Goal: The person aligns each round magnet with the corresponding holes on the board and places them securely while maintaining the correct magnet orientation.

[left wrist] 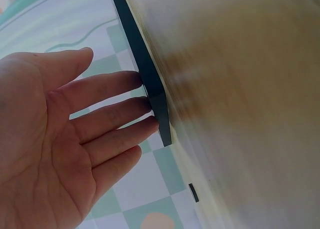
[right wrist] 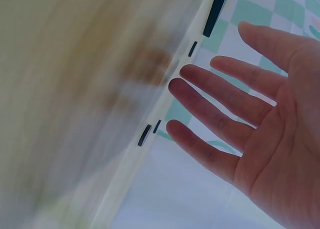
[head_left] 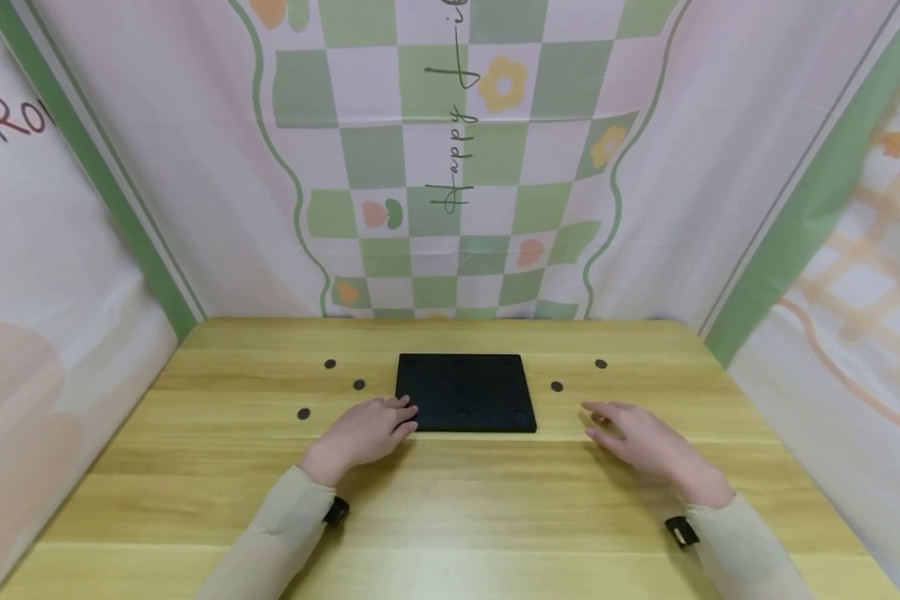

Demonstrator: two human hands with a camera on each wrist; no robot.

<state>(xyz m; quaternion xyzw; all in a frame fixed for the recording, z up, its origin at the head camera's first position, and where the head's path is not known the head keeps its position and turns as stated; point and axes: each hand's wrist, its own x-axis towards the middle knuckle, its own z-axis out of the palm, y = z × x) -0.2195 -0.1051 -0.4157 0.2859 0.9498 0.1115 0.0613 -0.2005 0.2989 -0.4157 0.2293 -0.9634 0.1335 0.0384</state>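
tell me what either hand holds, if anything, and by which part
Nothing is held: the left hand only touches the black board at its near-left corner; the right hand is empty.

"How are the two arms held?"
"Both reach forward, angled inward."
"And the left hand?"
"Its fingers extend, slightly apart, thumb aside."
"The right hand?"
"Its fingers spread too, thumb clear of them."
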